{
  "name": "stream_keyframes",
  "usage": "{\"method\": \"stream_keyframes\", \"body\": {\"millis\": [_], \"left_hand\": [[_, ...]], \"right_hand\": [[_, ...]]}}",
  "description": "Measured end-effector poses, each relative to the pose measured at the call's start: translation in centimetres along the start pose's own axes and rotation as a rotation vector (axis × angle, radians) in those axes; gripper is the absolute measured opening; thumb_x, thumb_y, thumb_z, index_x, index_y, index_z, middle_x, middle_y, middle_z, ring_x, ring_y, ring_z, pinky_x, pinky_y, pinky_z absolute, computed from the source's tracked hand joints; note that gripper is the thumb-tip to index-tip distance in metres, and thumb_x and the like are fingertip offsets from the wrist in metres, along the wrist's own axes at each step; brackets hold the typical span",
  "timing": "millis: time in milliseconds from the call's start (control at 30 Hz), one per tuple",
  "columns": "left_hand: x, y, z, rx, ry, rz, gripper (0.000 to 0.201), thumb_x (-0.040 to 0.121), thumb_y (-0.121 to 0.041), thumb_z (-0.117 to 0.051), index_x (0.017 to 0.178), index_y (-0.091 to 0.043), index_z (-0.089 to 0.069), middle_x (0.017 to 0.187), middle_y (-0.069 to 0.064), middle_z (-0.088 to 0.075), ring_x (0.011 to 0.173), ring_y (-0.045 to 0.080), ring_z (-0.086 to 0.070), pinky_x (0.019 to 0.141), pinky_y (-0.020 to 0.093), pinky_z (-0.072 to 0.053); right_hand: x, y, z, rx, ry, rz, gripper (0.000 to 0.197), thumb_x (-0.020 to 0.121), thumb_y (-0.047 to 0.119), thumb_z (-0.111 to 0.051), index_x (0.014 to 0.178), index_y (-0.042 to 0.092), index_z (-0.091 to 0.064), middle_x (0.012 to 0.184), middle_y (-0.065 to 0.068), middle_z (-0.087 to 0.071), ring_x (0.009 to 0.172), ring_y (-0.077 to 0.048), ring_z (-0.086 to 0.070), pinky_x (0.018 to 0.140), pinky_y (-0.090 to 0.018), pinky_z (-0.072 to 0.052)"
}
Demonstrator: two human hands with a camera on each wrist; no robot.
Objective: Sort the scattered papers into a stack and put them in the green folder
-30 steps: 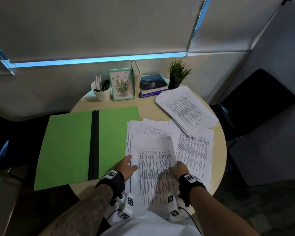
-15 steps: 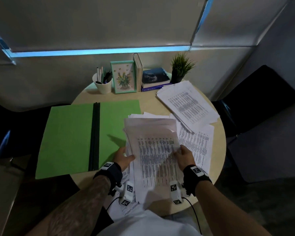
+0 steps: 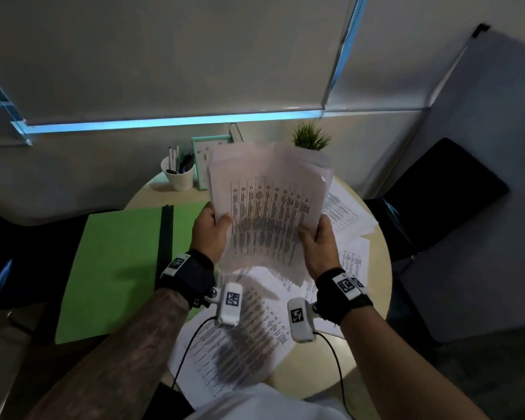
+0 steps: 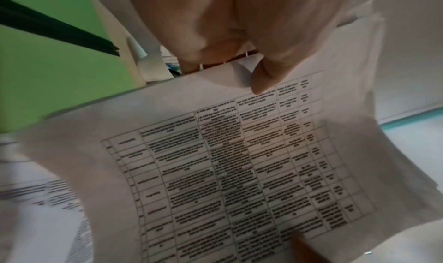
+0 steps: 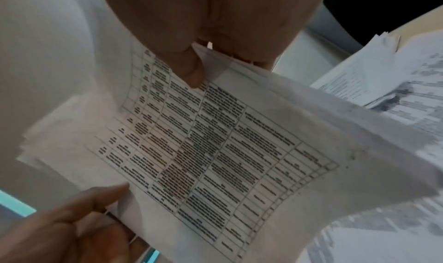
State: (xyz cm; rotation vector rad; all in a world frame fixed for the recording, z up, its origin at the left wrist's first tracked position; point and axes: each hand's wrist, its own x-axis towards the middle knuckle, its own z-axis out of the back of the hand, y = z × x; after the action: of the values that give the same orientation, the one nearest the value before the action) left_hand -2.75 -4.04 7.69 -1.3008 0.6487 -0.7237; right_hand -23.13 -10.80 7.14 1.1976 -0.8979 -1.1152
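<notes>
A bundle of printed papers [image 3: 270,207] [image 4: 239,163] [image 5: 215,144] is lifted off the round table, tilted up towards me. My left hand [image 3: 211,228] [image 4: 251,39] grips its left edge, thumb on the front. On the right edge my right hand [image 3: 317,237] [image 5: 203,30] grips the same bundle. The green folder [image 3: 112,268] [image 4: 48,68] lies open on the left of the table, with a black spine down its middle. More printed sheets [image 3: 243,344] lie on the table below the bundle, and another pile of papers [image 3: 346,210] [image 5: 395,77] sits to the right.
At the back of the table [image 3: 373,298] stand a white pen cup [image 3: 179,174], a framed picture [image 3: 203,147] and a small potted plant [image 3: 309,137]. A dark chair [image 3: 437,192] stands to the right, and the table's front edge is close to my body.
Both hands have lifted the bundle off the table and tipped it upright. A second ago it lay flat under my hands; sheets below it now show.
</notes>
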Motion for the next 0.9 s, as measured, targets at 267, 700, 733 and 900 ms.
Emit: {"method": "stream_keyframes", "body": {"millis": [267, 700, 733, 900], "left_hand": [[-2.8, 5.7, -1.6, 0.19, 0.047, 0.16, 0.03, 0.095, -0.005, -0.043, 0.125, -0.006, -0.047, 0.119, 0.013, -0.06, 0.098, 0.023, -0.058, 0.084, 0.029, -0.045], [-2.4, 7.6, -3.5, 0.269, 0.045, 0.31, 0.034, 0.1, -0.016, -0.043, 0.131, -0.004, -0.046, 0.123, 0.016, -0.059, 0.108, 0.031, -0.058, 0.097, 0.043, -0.048], [-1.8, 7.4, -3.5, 0.272, 0.025, 0.299, 0.031, 0.1, -0.015, -0.043, 0.128, -0.002, -0.049, 0.12, 0.016, -0.06, 0.102, 0.029, -0.058, 0.094, 0.04, -0.049], [0.7, 7.4, -3.1, 0.135, -0.161, 0.38, 0.032, 0.096, -0.013, -0.051, 0.126, -0.002, -0.053, 0.122, 0.017, -0.061, 0.113, 0.033, -0.058, 0.098, 0.042, -0.046]], "right_hand": [[-2.4, -3.1, -1.0, -0.067, -0.036, -0.124, 0.02, 0.1, 0.013, -0.043, 0.115, 0.026, -0.039, 0.093, 0.012, -0.057, 0.092, -0.023, -0.063, 0.069, -0.036, -0.056], [-0.1, -4.4, -1.0, -0.192, 0.041, -0.276, 0.019, 0.1, 0.012, -0.037, 0.119, 0.014, -0.039, 0.111, -0.015, -0.061, 0.09, -0.031, -0.062, 0.08, -0.048, -0.056], [0.3, -4.2, -0.7, -0.194, 0.048, -0.263, 0.022, 0.098, 0.013, -0.042, 0.121, 0.014, -0.039, 0.114, -0.016, -0.06, 0.094, -0.033, -0.063, 0.081, -0.048, -0.056], [1.1, -6.4, 3.1, -0.131, 0.154, -0.506, 0.073, 0.085, 0.052, -0.065, 0.14, 0.013, -0.035, 0.137, -0.01, -0.052, 0.109, -0.027, -0.06, 0.088, -0.041, -0.051]]}}
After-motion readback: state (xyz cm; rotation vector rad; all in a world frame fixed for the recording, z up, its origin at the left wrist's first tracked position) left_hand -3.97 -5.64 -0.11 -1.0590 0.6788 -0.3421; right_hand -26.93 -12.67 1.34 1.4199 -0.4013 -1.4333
